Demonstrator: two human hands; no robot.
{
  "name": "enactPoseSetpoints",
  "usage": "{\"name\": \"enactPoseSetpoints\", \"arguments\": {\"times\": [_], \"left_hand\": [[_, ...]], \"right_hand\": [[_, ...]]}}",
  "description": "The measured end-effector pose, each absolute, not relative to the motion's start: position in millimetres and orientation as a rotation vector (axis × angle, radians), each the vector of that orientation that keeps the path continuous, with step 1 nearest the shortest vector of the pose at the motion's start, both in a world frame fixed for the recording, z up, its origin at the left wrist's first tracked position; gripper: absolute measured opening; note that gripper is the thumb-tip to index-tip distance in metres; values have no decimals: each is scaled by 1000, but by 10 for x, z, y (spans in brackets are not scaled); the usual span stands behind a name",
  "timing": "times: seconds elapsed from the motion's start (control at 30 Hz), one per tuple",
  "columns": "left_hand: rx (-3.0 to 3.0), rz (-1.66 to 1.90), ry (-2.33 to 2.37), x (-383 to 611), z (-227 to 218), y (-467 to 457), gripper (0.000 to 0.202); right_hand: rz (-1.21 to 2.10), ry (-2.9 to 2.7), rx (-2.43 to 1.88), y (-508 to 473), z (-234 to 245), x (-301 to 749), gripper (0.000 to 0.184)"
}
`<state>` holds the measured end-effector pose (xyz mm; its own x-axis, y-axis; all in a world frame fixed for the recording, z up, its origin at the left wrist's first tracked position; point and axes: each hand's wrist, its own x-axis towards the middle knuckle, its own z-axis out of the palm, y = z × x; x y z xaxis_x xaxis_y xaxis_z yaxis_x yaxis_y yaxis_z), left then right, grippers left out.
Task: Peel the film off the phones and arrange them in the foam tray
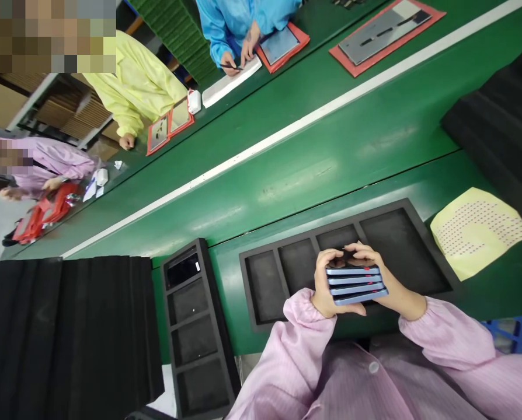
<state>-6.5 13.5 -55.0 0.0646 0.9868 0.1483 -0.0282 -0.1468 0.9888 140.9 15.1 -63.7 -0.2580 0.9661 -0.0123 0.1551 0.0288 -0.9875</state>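
Note:
My left hand (323, 286) and my right hand (392, 287) are closed around the two ends of a stack of several smartphones (356, 287). The phones have blue-silver edges and lie flat on one another, the top one with a dark glossy face. Below the hands is a black foam tray (281, 274) divided into compartments. At its left stands a second black foam tray (221, 332), and a dark smartphone (184, 270) with a small white label lies in its top compartment. Some of the fingers behind the stack are hidden.
A yellow sheet with rows of small marks (480, 233) lies right of the tray. Black covers (68, 338) hang at left and far right. Across the green table (296, 157), several people work near red mats (352, 69); one in blue (230, 23) holds a pen.

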Motion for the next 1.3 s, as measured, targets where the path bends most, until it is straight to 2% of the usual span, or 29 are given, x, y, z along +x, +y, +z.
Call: {"name": "enactPoseSetpoints", "arguments": {"times": [0.27,0.43,0.5,0.6,0.7,0.8,0.97,1.1,1.3], "left_hand": [[1326,1269,1046,-77,-584,120,93],[1109,1191,1214,-29,-477,178,104],[936,1129,1369,26,-398,239,92],[739,1034,1541,143,-368,302,65],[644,1052,1609,261,-470,283,56],[629,1162,1691,305,-599,248,45],[911,1391,1433,185,-674,439,49],[958,1261,1234,79,-673,699,43],[936,1131,1203,53,-668,812,32]], "right_hand": [[1302,-1635,-1227,203,-630,1473,41],[1219,-1693,-1435,174,-575,1462,33],[1172,-1705,-1559,95,-464,1455,37],[1150,-1813,-1789,-53,-277,1440,59],[1106,-1956,-1881,-159,-226,1401,74],[1006,-1949,-1832,-202,-338,1356,64],[1060,-1892,-1819,-209,-472,1362,57],[1159,-1830,-1768,-188,-452,1414,54],[1231,-1742,-1654,-163,-528,1496,50]]}}
